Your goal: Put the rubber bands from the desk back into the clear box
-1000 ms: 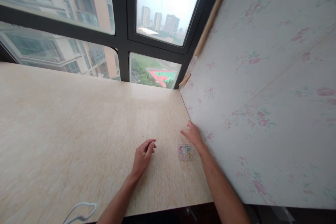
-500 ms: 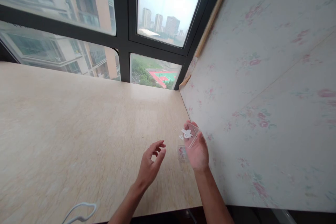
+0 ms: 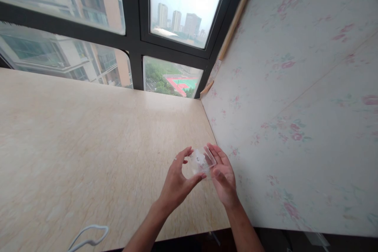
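Observation:
Between my two hands, just above the counter near the wall, is a clear plastic box. My left hand grips it from the left, thumb along the near side and fingertips at the far side. Up against the box, on its right, a clear plastic lid rests in my right hand, which has its fingers extended behind it and its thumb bent in front. Small white pieces show through the clear plastic; their exact shape and which part holds them I cannot tell. A ring sits on a left finger.
A pale marble-patterned counter runs up to a dark-framed window. The floral wall stands close on the right. A white cable loop lies at the counter's front left. Loose wooden trim edges the window.
My left hand has moved right and closed on the clear box, which lay on the counter before. My right hand has shifted slightly down, bringing the lid against the box.

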Action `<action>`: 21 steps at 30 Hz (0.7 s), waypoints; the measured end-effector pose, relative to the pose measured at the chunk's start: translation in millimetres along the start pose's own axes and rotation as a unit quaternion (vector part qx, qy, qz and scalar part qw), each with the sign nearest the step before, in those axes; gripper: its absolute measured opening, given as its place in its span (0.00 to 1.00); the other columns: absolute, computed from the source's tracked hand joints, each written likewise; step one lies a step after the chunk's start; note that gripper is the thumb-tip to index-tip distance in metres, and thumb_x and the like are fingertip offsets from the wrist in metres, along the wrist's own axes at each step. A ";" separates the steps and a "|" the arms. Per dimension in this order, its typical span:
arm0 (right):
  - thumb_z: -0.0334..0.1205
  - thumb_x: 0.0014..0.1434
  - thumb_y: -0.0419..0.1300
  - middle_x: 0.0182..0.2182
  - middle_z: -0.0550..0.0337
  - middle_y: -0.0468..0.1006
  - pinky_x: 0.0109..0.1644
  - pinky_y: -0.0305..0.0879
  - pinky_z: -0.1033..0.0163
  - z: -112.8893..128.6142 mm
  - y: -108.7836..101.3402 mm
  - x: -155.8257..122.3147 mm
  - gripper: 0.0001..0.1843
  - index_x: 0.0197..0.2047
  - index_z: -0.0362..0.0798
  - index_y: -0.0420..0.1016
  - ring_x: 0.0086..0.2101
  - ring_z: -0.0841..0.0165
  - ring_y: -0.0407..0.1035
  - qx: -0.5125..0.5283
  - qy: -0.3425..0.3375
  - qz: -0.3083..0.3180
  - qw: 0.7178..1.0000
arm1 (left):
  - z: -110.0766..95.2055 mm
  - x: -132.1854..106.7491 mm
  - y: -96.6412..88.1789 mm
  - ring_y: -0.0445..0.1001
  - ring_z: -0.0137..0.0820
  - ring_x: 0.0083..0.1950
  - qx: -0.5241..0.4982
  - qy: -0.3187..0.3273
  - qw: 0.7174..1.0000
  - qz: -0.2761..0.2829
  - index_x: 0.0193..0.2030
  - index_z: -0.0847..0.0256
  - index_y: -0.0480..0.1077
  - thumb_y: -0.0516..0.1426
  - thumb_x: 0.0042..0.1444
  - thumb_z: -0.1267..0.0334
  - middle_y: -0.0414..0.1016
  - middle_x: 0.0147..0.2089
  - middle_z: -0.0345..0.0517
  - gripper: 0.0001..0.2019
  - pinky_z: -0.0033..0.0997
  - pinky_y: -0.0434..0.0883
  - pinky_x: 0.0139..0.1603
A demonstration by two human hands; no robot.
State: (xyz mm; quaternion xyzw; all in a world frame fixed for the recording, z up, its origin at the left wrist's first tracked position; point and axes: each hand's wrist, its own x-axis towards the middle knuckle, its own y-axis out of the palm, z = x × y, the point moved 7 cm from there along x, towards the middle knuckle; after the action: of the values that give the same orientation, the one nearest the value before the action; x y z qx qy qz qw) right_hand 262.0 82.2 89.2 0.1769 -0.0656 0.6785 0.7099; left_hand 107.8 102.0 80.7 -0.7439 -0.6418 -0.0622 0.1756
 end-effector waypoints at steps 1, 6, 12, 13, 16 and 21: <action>0.52 0.58 0.62 0.66 0.53 0.57 0.67 0.48 0.42 4.7 -4.5 -0.9 0.35 0.65 0.57 0.57 0.65 0.56 0.50 -0.059 -0.013 0.023 0.998 | 1.1 1.9 0.0 0.67 0.43 0.59 0.018 0.008 1.000 0.014 0.62 0.54 0.57 0.66 0.49 0.58 0.68 0.59 0.53 0.35 0.48 0.69 0.54; 0.46 0.60 0.61 0.68 0.58 0.53 0.69 0.43 0.44 2.1 -31.9 -4.8 0.39 0.69 0.60 0.48 0.66 0.59 0.46 -0.390 0.023 0.117 0.913 | 11.4 13.6 17.8 0.63 0.45 0.63 0.111 0.037 0.988 0.105 0.64 0.53 0.56 0.67 0.47 0.64 0.66 0.62 0.52 0.38 0.54 0.61 0.62; 0.45 0.64 0.56 0.67 0.58 0.56 0.68 0.48 0.46 -29.8 -57.0 -15.1 0.34 0.70 0.61 0.47 0.65 0.62 0.50 -0.452 0.074 0.158 0.875 | 39.5 11.8 53.9 0.64 0.45 0.63 0.143 0.030 0.974 0.173 0.65 0.56 0.55 0.67 0.45 0.67 0.66 0.62 0.54 0.40 0.52 0.62 0.62; 0.44 0.64 0.55 0.67 0.58 0.55 0.68 0.48 0.45 -35.3 -60.0 -17.1 0.35 0.70 0.60 0.46 0.65 0.62 0.50 -0.452 0.085 0.159 0.874 | 44.6 10.3 58.4 0.64 0.45 0.63 0.143 0.026 0.973 0.177 0.65 0.56 0.55 0.67 0.45 0.67 0.66 0.62 0.54 0.41 0.52 0.62 0.62; 0.41 0.64 0.54 0.68 0.57 0.52 0.69 0.45 0.46 -47.3 -65.9 -21.5 0.35 0.71 0.58 0.43 0.66 0.63 0.47 -0.448 0.111 0.163 0.872 | 58.0 7.2 69.3 0.65 0.46 0.62 0.146 0.007 0.972 0.183 0.65 0.56 0.55 0.68 0.44 0.66 0.68 0.61 0.54 0.41 0.53 0.62 0.61; 0.37 0.65 0.51 0.69 0.60 0.50 0.69 0.44 0.46 -54.0 -69.7 -23.8 0.35 0.71 0.60 0.42 0.66 0.64 0.45 -0.431 0.118 0.164 0.880 | 65.1 8.5 79.1 0.65 0.47 0.62 0.156 -0.005 0.970 0.188 0.65 0.57 0.55 0.69 0.43 0.65 0.67 0.62 0.56 0.42 0.53 0.63 0.61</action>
State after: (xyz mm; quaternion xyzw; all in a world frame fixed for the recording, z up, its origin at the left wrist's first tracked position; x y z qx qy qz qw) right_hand 321.2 77.1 19.8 -0.2411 -0.2951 0.7061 0.5969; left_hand 177.8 123.1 8.5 -0.8148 -0.4934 0.0766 0.2948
